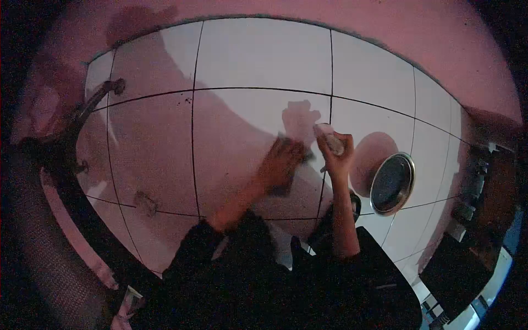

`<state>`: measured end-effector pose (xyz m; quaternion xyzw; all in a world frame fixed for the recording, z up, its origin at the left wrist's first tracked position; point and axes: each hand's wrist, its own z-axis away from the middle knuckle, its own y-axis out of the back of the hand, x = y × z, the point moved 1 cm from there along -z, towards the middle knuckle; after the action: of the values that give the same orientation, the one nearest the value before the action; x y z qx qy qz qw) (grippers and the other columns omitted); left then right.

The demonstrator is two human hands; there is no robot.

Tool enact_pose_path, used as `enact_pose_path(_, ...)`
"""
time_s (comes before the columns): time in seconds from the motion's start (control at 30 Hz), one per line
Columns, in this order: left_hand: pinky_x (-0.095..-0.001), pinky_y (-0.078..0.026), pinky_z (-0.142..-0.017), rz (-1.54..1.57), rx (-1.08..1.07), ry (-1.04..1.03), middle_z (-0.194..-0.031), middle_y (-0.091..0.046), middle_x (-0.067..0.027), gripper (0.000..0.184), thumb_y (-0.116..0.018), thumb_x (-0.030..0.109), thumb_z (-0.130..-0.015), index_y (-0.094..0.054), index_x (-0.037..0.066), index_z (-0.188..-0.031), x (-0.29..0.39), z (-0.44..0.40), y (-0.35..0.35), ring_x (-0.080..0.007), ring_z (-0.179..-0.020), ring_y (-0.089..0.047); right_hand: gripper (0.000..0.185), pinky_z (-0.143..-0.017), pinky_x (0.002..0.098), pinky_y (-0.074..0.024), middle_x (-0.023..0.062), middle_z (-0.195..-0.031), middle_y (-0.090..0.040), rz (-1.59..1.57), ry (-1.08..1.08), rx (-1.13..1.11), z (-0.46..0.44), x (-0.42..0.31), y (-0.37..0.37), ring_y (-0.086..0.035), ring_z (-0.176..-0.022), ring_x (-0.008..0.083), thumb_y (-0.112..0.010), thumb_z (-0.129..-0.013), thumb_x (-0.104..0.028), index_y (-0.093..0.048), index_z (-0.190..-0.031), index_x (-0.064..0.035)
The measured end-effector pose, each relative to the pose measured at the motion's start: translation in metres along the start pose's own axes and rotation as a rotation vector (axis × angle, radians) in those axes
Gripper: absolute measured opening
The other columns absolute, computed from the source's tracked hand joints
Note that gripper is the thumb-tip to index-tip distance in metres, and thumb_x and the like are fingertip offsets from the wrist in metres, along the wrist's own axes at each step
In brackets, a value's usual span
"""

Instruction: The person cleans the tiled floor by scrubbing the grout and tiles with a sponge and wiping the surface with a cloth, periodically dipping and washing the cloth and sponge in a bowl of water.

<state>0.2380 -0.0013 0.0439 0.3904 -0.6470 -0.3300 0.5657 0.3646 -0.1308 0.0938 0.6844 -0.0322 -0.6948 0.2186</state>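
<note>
Near the centre of the head view is my left hand [283, 164], smeared by motion, above the white tiled floor [247, 60]. A dark shape lies at and below its fingers; I cannot make out what it is. To its right my right hand [336, 154] is raised, its fingers wrapped round a pale, whitish object [332, 138] with a rounded top. The two hands are apart. Right of my right hand, a round metal-rimmed dish [392, 183] with a dark inside casts a shadow on the tiles.
Pink walls [275, 10] border the tiles. On the left stands a dark curved frame with a leg [94, 104]. Dark items and a brown surface [492, 203] are at the far right. A small dark round object [356, 205] is beside my right forearm.
</note>
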Motion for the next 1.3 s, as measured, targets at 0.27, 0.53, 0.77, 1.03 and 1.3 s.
enact_pose_path(0.27, -0.0526, -0.015, -0.112, -0.057, -0.224, 0.481, -0.148, -0.029, -0.011, 0.063, -0.053, 0.018, -0.082, -0.033, 0.009, -0.141, -0.024, 0.077, 0.02, -0.032, -0.134, -0.029, 0.035, -0.064, 0.0418, -0.0514, 0.013, -0.089, -0.052, 0.646, 0.375, -0.3, -0.004, -0.029, -0.061, -0.058, -0.078, 0.0346, -0.075, -0.067, -0.014, -0.053, -0.093, -0.0061)
enact_pose_path(0.53, -0.0543, -0.012, -0.112, -0.083, 0.035, 0.543, -0.151, -0.023, -0.0106, 0.063, -0.049, 0.027, -0.087, -0.029, 0.009, -0.143, -0.033, 0.087, 0.027, -0.0302, -0.137, -0.023, 0.034, -0.058, 0.0411, -0.0518, 0.0123, -0.09, -0.051, 0.645, 0.467, -0.413, -0.007, -0.02, -0.068, -0.058, -0.077, 0.034, -0.076, -0.067, -0.015, -0.052, -0.089, -0.0063)
enact_pose_path(0.77, -0.0527, -0.01, -0.113, -0.046, 0.123, 0.519, -0.15, -0.023, -0.0119, 0.062, -0.055, 0.025, -0.084, -0.035, 0.008, -0.14, -0.037, 0.096, 0.016, -0.0317, -0.139, -0.019, 0.028, -0.055, 0.0418, -0.0506, 0.0117, -0.085, -0.05, 0.655, 0.552, -0.42, -0.012, -0.02, -0.073, -0.058, -0.076, 0.0331, -0.074, -0.071, -0.015, -0.053, -0.087, -0.0064)
enact_pose_path(1.03, -0.0522, -0.011, -0.113, -0.092, 0.166, 0.513, -0.15, -0.024, -0.0119, 0.06, -0.059, 0.024, -0.081, -0.04, 0.007, -0.135, -0.037, 0.1, 0.014, -0.0334, -0.139, -0.018, 0.029, -0.054, 0.0439, -0.0511, 0.0132, -0.092, -0.049, 0.646, 0.517, -0.389, -0.019, -0.018, -0.07, -0.059, -0.072, 0.0341, -0.072, -0.072, -0.02, -0.052, -0.089, -0.0089)
enact_pose_path(1.3, -0.0537, -0.012, -0.112, -0.059, 0.215, 0.53, -0.148, -0.026, -0.0125, 0.056, -0.058, 0.024, -0.084, -0.041, 0.006, -0.134, -0.034, 0.098, 0.02, -0.0358, -0.138, -0.018, 0.03, -0.057, 0.0423, -0.0513, 0.0112, -0.088, -0.05, 0.612, 0.621, -0.465, -0.01, -0.009, -0.078, -0.058, -0.076, 0.0336, -0.075, -0.069, -0.015, -0.052, -0.086, -0.0063)
